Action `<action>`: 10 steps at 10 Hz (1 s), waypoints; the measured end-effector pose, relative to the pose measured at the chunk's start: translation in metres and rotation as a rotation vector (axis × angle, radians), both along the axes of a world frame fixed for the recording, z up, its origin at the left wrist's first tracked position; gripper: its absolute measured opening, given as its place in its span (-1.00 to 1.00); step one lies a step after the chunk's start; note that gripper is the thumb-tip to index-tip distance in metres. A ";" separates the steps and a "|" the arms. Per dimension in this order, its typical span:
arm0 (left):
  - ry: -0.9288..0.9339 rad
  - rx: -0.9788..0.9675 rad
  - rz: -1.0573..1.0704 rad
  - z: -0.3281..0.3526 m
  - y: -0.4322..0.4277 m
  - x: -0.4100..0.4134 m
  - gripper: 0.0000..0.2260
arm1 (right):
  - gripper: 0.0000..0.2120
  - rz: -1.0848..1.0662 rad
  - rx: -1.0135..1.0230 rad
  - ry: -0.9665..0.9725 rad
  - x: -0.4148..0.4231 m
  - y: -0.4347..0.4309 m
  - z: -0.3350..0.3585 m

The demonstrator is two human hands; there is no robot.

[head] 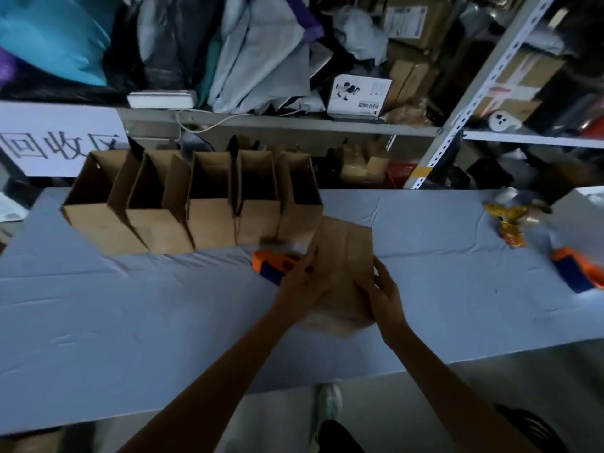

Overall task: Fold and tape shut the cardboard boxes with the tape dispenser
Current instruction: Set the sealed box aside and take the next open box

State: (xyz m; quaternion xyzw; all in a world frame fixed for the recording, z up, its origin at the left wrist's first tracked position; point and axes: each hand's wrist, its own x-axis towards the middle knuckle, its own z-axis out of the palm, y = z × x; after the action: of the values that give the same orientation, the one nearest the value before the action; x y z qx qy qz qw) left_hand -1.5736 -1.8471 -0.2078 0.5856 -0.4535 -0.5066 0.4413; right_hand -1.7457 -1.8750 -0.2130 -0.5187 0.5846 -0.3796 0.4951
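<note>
Head view, single frame. Light is dim and the centre is somewhat blurred.

I see the person holding one cardboard box [343, 266] with both hands, over the middle of the table [130, 305], which is covered in a blue-grey cloth. The box looks partly flattened, its long side running away from the camera. I cannot tell whether its near end touches the cloth.

The left hand [304, 282] grips the box's left edge with the thumb lying up along the near face. Its fingers are hidden behind the cardboard. The right hand [385, 295] holds the lower right edge, fingers curled onto the face and thumb pointing up.

The tape dispenser [274, 264], orange and blue, lies on the cloth just beside the left hand, partly covered by it and by the box. A second dispenser [578, 269] in the same colours lies well apart, at the right edge of the frame.

A row of open boxes [196, 204], five of them, stands upright side by side along the far left part of the table. The rightmost one is touching or nearly touching the far end of the held box.

A crumpled yellow-orange wrapper [508, 223] sits far right on the cloth. Behind the table, a metal shelf [294, 124] carries bags, cartons and a white carton [358, 94]. A paper sign [55, 138] with large characters hangs at the left. One light shoe [330, 400] shows below the table edge.
</note>
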 end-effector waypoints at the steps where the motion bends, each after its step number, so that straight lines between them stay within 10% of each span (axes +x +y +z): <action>1: -0.044 -0.003 -0.056 0.008 -0.036 -0.027 -0.41 | -0.56 -0.044 -0.017 -0.015 -0.027 -0.032 0.001; 4: -0.044 0.061 0.074 -0.006 -0.167 -0.087 -0.38 | -0.66 0.040 0.012 0.023 -0.081 -0.181 -0.014; 10: -0.030 0.192 0.340 -0.057 -0.314 -0.096 -0.38 | -0.22 0.436 0.114 0.147 -0.068 -0.351 -0.074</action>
State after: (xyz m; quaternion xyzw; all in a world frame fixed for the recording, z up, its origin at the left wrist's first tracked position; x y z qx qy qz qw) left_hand -1.6698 -2.1611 -0.2651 0.7007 -0.3042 -0.4571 0.4556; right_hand -1.8142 -2.2264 -0.2871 -0.6299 0.5137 -0.1913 0.5501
